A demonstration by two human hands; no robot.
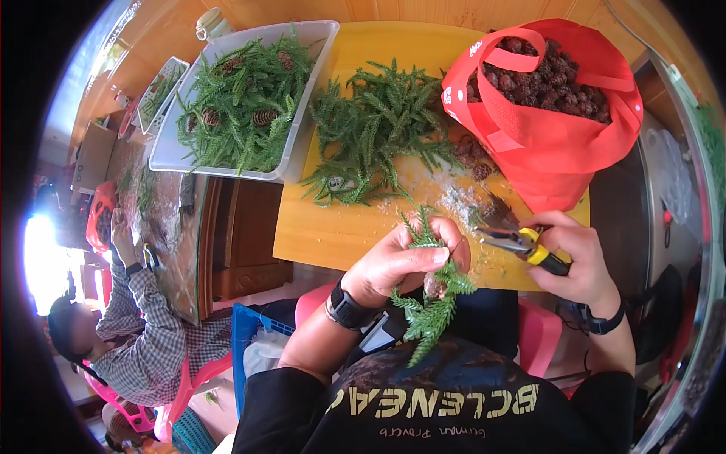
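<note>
My left hand (404, 261) is closed on a green artificial pine sprig (432, 318), pinching it between thumb and fingers in front of my chest. A small brownish piece (433, 287) shows among its needles, too unclear to name. In my right hand (581, 253) is a pair of pliers (538, 254) with yellow and black handles. Their jaws point left toward the sprig, apart from it. Beyond my hands, a heap of pine sprigs (378, 125) lies on the yellow table (302, 234).
A red bag (541, 163) full of pine cones (556, 79) stands at the back right. At the back left, a clear plastic bin (227, 168) holds sprigs and cones. White crumbs (457, 198) litter the tabletop. Another person in a checked shirt (155, 340) sits working at a table on the left.
</note>
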